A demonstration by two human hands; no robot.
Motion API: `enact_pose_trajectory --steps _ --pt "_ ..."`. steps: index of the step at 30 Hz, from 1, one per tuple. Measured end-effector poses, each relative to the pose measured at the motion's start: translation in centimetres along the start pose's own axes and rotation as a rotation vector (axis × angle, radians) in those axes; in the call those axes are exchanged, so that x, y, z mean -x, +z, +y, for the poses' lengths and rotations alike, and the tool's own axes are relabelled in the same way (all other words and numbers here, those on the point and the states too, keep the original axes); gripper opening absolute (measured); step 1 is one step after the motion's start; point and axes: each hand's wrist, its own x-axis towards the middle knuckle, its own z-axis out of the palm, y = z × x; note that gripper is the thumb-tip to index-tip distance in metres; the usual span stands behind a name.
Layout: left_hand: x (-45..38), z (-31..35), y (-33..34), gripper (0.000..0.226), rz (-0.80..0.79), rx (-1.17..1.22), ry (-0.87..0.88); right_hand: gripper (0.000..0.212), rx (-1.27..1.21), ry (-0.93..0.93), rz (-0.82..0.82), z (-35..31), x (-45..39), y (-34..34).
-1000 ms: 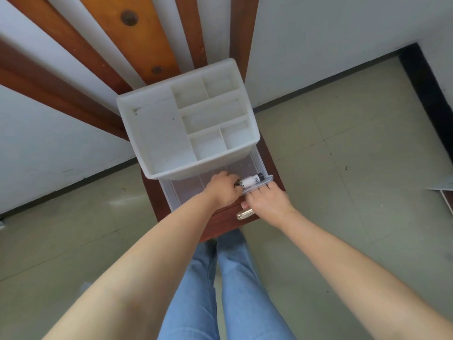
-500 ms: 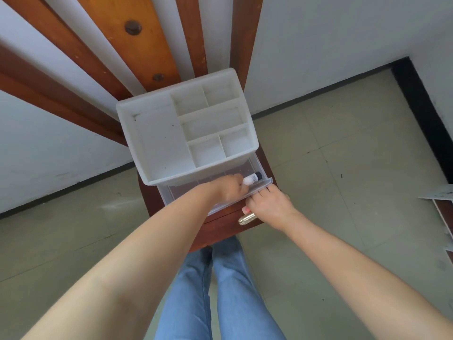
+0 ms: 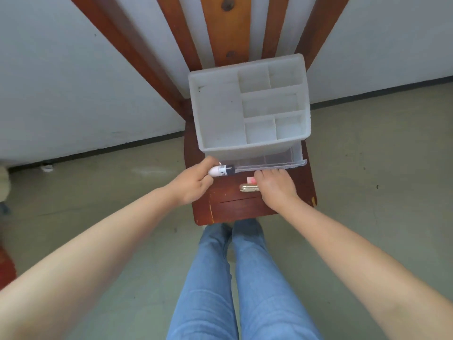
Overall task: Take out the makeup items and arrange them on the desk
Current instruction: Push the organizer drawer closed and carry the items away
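A white compartment organizer [image 3: 220,109] stands on a small wooden desk [image 3: 232,207]. Its clear bottom drawer [image 3: 297,163] is pulled out a little. My left hand [image 3: 191,185] pinches a small tube [image 3: 221,171] with a white end and a dark body, just left of the drawer's front corner. My right hand [image 3: 274,186] is at the drawer's front lip, its fingers curled onto the edge. A gold lipstick [image 3: 247,188] lies on the desk beside my right thumb, with a small pink bit just above it.
The organizer's top compartments look empty. Dark wooden slats [image 3: 228,28] rise behind the desk against a white wall. My legs in blue jeans [image 3: 220,278] are right in front of the desk, and grey-green floor lies on both sides.
My left hand has lifted the tube out of the drawer and carried it left, past the drawer's corner. My right hand has stayed at the drawer front. The view has shifted.
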Motion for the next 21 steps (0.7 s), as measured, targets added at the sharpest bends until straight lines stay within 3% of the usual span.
enact_pose_trajectory --steps 4,7,12,16,21 --pt "2.0 -2.5 -0.3 0.013 0.109 0.0 -0.107 0.037 0.048 0.068 0.04 -0.5 -4.2 -1.2" --pt "3.1 -3.9 -0.3 0.033 0.193 0.014 -0.19 0.039 0.043 0.087 -0.008 -0.9 -5.3 -2.3" --pt "3.3 -2.7 -2.1 0.039 0.161 -0.203 -0.302 0.031 0.043 0.015 -0.054 -1.6 -2.1 -3.0" --pt "2.3 2.2 -4.1 0.034 0.112 -0.36 -0.122 0.027 -0.038 0.044 -0.053 -1.0 1.2 -5.6" --pt "1.7 10.1 -6.1 0.032 0.1 -0.623 0.228 0.027 -0.143 0.28 0.074 1.0 7.1 -9.5"
